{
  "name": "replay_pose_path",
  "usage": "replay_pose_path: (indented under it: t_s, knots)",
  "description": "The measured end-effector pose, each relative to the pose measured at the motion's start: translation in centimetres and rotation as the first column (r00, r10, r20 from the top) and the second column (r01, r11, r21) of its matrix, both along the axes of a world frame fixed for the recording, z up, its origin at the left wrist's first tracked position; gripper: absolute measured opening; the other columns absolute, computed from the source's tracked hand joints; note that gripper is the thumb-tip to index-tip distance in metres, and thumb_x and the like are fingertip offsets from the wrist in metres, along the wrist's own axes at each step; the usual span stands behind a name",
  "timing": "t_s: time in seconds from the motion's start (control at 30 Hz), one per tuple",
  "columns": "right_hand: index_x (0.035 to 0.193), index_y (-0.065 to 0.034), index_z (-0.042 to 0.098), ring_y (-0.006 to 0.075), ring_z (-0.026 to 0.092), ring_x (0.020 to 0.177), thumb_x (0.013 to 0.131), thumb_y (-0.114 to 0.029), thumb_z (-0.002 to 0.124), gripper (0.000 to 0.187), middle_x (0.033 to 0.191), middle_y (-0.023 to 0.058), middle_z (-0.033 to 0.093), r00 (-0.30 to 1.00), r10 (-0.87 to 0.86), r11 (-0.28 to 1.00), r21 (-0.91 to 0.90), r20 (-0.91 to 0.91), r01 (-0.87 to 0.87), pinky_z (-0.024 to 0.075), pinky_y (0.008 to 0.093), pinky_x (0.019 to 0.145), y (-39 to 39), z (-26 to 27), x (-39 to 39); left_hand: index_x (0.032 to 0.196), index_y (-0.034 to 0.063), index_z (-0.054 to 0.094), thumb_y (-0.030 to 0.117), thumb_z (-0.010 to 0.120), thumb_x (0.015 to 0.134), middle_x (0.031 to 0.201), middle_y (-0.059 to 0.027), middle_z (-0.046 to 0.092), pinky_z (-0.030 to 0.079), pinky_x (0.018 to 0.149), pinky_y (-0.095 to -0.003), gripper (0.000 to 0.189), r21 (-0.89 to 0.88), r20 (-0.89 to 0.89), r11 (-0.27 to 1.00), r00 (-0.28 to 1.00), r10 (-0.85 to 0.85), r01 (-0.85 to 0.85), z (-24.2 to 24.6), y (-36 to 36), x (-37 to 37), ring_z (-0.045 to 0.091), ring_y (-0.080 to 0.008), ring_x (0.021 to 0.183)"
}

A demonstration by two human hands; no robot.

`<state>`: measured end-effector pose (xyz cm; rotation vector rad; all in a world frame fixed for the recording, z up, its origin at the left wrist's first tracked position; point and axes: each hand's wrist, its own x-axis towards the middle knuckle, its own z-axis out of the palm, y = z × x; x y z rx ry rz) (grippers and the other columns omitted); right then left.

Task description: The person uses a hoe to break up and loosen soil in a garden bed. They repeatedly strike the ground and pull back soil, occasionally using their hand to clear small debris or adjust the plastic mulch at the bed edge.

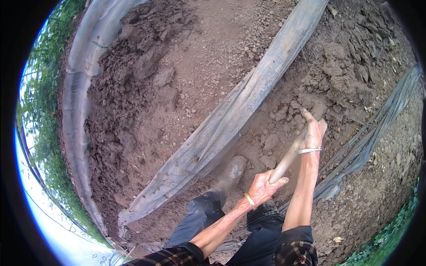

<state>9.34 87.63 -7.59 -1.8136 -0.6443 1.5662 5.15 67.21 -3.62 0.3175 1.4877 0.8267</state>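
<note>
Below the centre, my left hand [266, 186] grips the lower end of a pale wooden handle [287, 161]. Farther up to the right, my right hand [312, 131] is closed around the same handle near its far part. The handle slants up to the right. Whatever is fixed at its far end is not plain against the brown soil. Just beyond my right hand lie loose clods of soil [336, 76]. A light bracelet is on my right wrist, and a yellowish one on my left.
A long strip of dusty plastic sheeting [213, 133] crosses the soil diagonally. Darker bunched sheeting [366, 146] lies at the right, and more sheeting [76, 109] runs along the left. My dusty boot [237, 166] stands beside the middle strip. Green plants [50, 143] line the left edge.
</note>
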Motion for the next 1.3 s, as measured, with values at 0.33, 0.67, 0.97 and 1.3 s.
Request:
replay_pose_path:
  t_s: [0.33,0.67,0.97,1.3]
  knots:
    - [0.088,0.0044,0.058,0.0170,0.054,0.049,0.076,-0.008,0.075,0.024,0.072,0.0091,0.058,0.862,0.498,0.775,0.495,-0.098,-0.392,0.0438,0.0304,0.043,7.0,14.2,-23.4,0.076,0.0094,0.048,0.044,0.056,0.100,0.052,0.0055,0.039,0.025,0.033,-0.0223,0.043,0.142,0.556,0.938,0.809,0.188,-0.315,12.7,6.8,-20.0,0.034,-0.0055,0.036]
    - [0.090,-0.0077,0.063,0.0166,0.055,0.057,0.083,-0.021,0.070,0.017,0.072,0.0021,0.057,0.939,-0.196,0.821,-0.570,-0.284,-0.001,0.0459,0.0321,0.050,-21.4,-1.2,-3.7,0.084,-0.0018,0.061,0.033,0.071,0.090,0.055,0.0012,0.050,0.035,0.033,-0.0256,0.037,-0.527,0.190,0.847,0.981,0.041,0.066,8.7,-13.8,-6.8,0.046,-0.0074,0.039]
    - [0.093,-0.0126,0.063,0.0160,0.052,0.054,0.086,-0.022,0.065,0.012,0.068,-0.0002,0.055,0.862,-0.457,0.540,-0.839,-0.221,0.071,0.0405,0.0333,0.047,-34.7,-11.1,0.0,0.085,-0.0108,0.062,0.025,0.070,0.088,0.054,-0.0137,0.058,0.046,0.040,-0.0348,0.037,-0.687,0.072,0.643,0.913,-0.402,0.338,5.2,-19.0,-5.7,0.059,-0.0191,0.041]
    - [0.093,-0.0063,0.060,0.0154,0.049,0.051,0.090,-0.016,0.057,0.010,0.067,0.0018,0.052,0.767,-0.458,0.799,-0.586,-0.450,0.133,0.0390,0.0309,0.045,-21.4,-12.6,3.4,0.087,-0.0059,0.058,0.033,0.072,0.088,0.061,-0.0158,0.058,0.047,0.053,-0.0402,0.041,-0.475,-0.275,0.812,0.820,-0.502,0.338,-0.2,-12.6,-1.0,0.059,-0.0227,0.055]
